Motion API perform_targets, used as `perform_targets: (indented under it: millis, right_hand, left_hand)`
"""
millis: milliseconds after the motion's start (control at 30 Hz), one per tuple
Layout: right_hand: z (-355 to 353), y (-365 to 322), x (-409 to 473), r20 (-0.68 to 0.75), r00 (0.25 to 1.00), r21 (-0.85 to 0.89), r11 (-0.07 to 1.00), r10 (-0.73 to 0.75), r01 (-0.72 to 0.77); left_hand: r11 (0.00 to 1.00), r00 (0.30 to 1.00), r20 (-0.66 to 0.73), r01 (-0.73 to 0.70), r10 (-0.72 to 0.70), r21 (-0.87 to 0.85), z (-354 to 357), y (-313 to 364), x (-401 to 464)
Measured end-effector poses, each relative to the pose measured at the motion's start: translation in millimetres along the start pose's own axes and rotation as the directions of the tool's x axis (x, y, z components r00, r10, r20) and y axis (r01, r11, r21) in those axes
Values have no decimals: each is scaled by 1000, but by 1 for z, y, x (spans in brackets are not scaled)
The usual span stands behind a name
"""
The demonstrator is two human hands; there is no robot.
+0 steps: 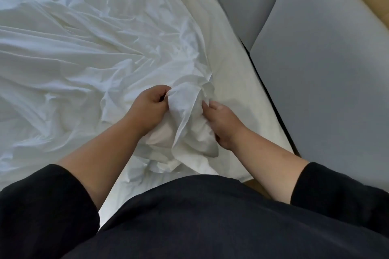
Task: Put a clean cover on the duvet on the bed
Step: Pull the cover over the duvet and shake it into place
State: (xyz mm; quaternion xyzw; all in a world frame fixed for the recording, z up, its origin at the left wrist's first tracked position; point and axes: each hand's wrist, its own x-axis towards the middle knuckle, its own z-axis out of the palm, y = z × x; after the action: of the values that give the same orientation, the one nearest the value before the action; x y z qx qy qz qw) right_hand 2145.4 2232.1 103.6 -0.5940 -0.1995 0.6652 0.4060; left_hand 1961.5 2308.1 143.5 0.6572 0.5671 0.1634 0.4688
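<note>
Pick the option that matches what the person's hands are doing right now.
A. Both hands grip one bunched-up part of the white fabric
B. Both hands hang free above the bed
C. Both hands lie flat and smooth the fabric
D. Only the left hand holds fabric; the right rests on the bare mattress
A: the left hand and right hand both curl round the same bunched white fabric near the bed's edge.

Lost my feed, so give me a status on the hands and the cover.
Left hand and right hand: both have a grip on a bunched corner of the white cover. Rest of it lies crumpled on the bed. Nothing blocking.
</note>
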Motion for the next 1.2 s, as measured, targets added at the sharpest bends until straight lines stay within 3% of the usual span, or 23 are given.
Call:
perform_targets:
  millis: [133,233,367,467,567,633,733,767,833,900,933,1033,1100,1200]
  right_hand:
    - [-10,-31,21,-216,956,-276,951,-200,137]
    - [-10,-66,42,-153,967,-318,937,-205,149]
    - [13,-105,75,-32,942,-534,803,-333,266]
    - [33,-105,100,28,914,-586,734,-404,342]
    - [46,-77,118,55,938,-585,750,-343,309]
    - [42,-61,123,17,918,-686,663,-396,299]
    - [11,-59,103,-53,858,-594,707,-511,384]
    - [-8,-56,96,-18,866,-567,718,-500,403]
    - [-46,-48,79,196,909,-618,674,-367,405]
    - [-63,-36,65,431,887,-650,624,-166,433]
    - [-65,-29,64,471,869,-635,626,-151,453]
    - [-44,-18,58,386,861,-571,647,-331,505]
    - [-29,-16,54,227,893,-544,710,-389,447]
    - [-20,-14,48,26,938,-378,865,-346,330]
  left_hand:
    - [984,994,87,-74,61,160,-4,-6,-5]
    - [953,981,180,-119,70,278,0,-10,-6]
    - [935,960,251,-199,126,293,2,-4,-4]
    - [932,964,244,-180,105,313,0,-2,-1]
    - [944,983,174,-104,51,313,6,-9,1]
    - [957,993,114,-50,17,286,13,-15,0]
    - [963,999,48,-1,-12,268,17,-21,3]
    - [967,999,24,21,-28,255,18,-23,7]
    - [979,998,-38,65,-58,193,15,-23,16]
    - [984,995,-46,100,-94,145,13,-22,25]
    - [982,995,-9,103,-103,156,14,-20,29]
    - [977,989,102,84,-105,197,22,-11,36]
    - [988,991,66,112,-119,102,24,-8,37]
    - [986,986,-60,153,-156,-64,15,-5,39]
